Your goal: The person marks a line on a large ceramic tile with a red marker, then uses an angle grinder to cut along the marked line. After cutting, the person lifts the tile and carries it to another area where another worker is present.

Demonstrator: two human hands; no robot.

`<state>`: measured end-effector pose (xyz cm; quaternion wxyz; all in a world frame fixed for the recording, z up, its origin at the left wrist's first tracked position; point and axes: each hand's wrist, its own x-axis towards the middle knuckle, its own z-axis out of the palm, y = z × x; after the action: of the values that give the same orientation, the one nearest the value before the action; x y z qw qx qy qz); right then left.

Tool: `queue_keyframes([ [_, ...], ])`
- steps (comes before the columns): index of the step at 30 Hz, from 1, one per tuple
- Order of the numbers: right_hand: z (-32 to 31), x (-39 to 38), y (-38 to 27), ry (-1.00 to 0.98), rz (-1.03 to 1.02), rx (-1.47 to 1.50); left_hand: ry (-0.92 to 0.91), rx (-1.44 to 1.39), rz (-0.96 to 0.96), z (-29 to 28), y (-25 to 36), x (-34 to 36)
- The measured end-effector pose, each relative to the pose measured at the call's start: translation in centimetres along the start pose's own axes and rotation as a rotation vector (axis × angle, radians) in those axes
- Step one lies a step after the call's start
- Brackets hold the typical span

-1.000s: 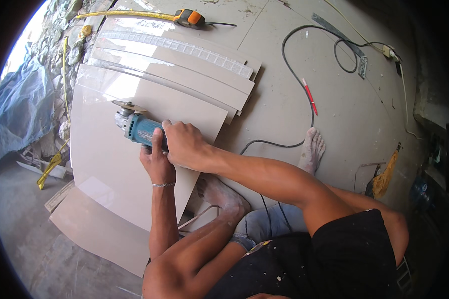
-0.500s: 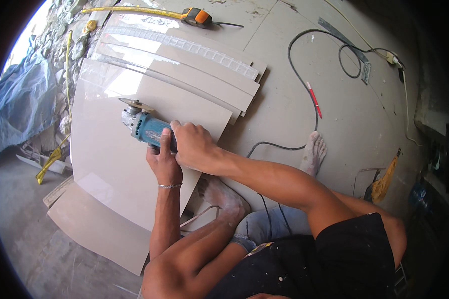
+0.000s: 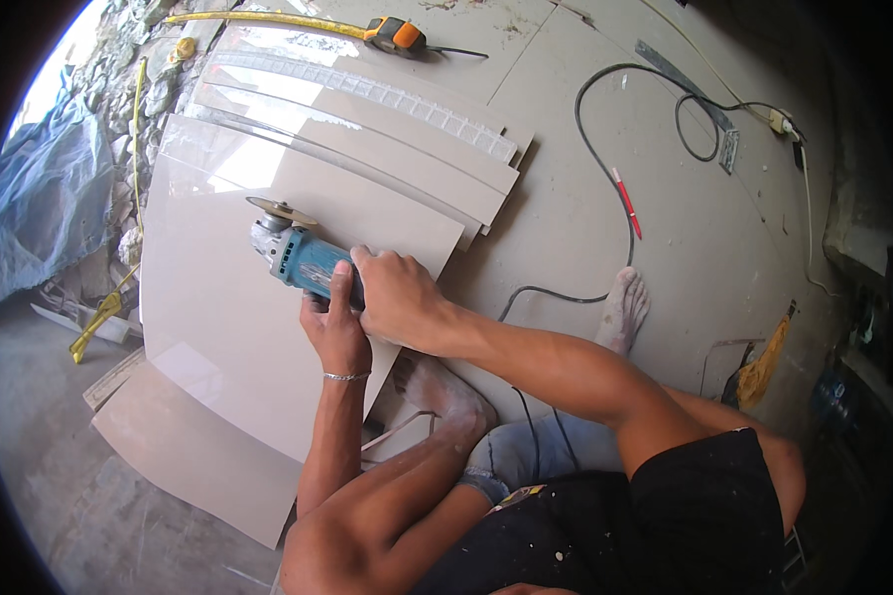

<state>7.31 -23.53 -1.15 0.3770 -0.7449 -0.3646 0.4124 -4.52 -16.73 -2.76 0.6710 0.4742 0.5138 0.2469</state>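
An angle grinder with a teal body and a thin cutting disc is held over a large beige tile. My left hand is closed under and around its body, thumb along the near side. My right hand wraps the rear end of the grinder from the right. Its disc is at the far left end, above the tile's upper part; whether it touches the surface I cannot tell. More tiles lie stacked beyond, one faced with a strip of small squares.
An orange and black tape measure lies at the far side, its yellow blade pulled out. A black power cord loops over the floor at right, beside a red pen. Blue sheeting and rubble line the left. My bare foot rests nearby.
Both hands and the angle grinder have shifted slightly to the right and nearer to me. The grip looks the same.
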Motion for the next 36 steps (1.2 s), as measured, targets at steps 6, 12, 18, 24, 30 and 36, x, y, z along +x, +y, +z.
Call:
queue_keyframes([
  [6,-0.2,-0.4,0.2,-0.015,0.020,-0.007,-0.001,0.011,-0.005,0.1,-0.1,-0.3],
  [12,-0.2,-0.5,0.1,-0.020,0.026,-0.009,0.005,0.000,-0.026,0.3,0.1,-0.5],
  [18,-0.1,-0.4,0.1,-0.024,0.029,-0.028,0.011,0.029,-0.011,0.2,0.1,-0.4],
  [24,-0.4,-0.8,0.2,-0.032,0.027,-0.021,0.005,0.045,-0.054,0.2,0.2,-0.8],
  [30,-0.4,-1.3,0.5,-0.018,0.001,-0.016,0.001,0.033,-0.057,0.5,0.4,-1.2],
  [36,-0.5,-1.7,0.8,-0.055,0.023,-0.046,0.022,0.050,-0.044,1.2,0.3,-2.0],
])
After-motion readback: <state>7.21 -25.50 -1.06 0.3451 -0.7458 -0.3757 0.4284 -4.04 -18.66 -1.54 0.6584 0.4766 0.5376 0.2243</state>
